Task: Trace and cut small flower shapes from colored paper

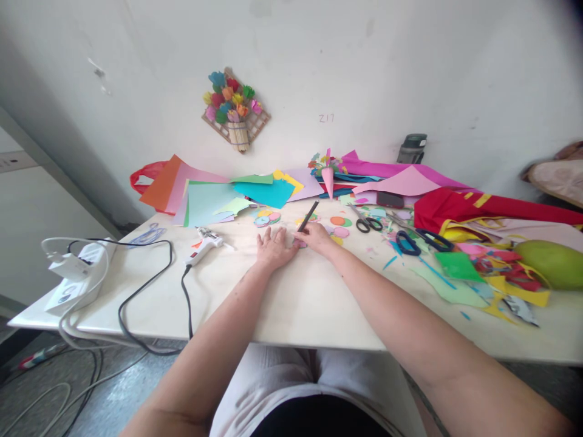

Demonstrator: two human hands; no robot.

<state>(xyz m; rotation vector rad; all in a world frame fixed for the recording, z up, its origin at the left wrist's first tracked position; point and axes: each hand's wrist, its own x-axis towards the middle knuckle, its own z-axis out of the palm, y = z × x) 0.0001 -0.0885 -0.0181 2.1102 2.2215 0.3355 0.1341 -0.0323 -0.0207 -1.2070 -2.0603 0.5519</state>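
My right hand [315, 238] grips a dark pen or pencil [308, 216], its upper end tilted away to the right. Beneath that hand a small pinkish paper piece [299, 244] shows in part; the pen's tip is hidden. My left hand [276, 247] lies flat on the table just left of it, fingers spread. Beyond the hands are small round paper cut-outs: a cluster [267, 217] behind my left hand, and an orange circle [337, 221] and a pink circle [340, 232] to the right of my right hand.
On the left stand a glue gun [203, 250] with a trailing cord and a power strip [75, 282]. Coloured paper sheets [209, 197] lie along the wall. To the right are black scissors [368, 224], blue-handled scissors [409, 243], paper scraps [501, 267] and a green balloon-like object [549, 264].
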